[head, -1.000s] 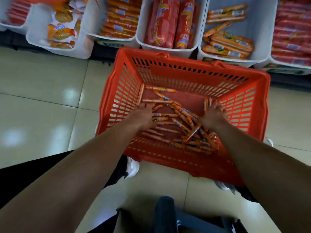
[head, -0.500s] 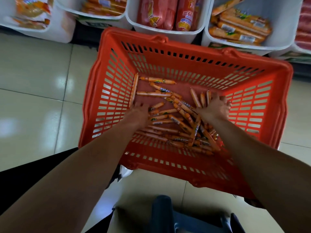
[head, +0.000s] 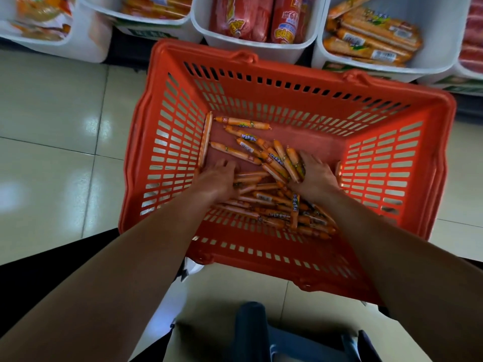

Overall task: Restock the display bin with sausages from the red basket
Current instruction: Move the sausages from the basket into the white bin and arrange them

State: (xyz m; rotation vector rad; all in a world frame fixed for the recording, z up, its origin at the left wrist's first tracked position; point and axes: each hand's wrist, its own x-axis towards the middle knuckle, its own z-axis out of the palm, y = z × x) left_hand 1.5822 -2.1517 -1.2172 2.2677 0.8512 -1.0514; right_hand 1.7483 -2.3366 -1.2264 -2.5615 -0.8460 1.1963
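head view: the sausages (head: 271,163) are thin orange-wrapped sticks lying loose and crisscrossed on the floor of the red basket (head: 167,152), heaped mostly toward its near wall, with a few strays out by its far-left corner. each looks light and fairly stiff, and the glossy film is likely slippery, so single sticks would probably squirt out of a pinch. a safer hold is to rake several parallel and clasp them across their middles as a bundle, using both palms.

both forearms reach down over the near rim of the red basket, wrists bent down, palms facing each other across the pile. the left hand (head: 217,178) sits toward the basket's left wall, its fingers relaxed and spread, the tips on the basket floor beside the heap and clasping nothing. the right hand (head: 316,176) is toward the basket's right wall, fingers laid fairly straight against the side of an upright-leaning bunch. its thumb is hidden, so i cannot tell whether it has them clasped or is only pushing them inward.

the white display bin (head: 441,35) just beyond the basket's far-right corner holds similar orange packs and is probably the one to fill. nothing is lifted toward it yet.
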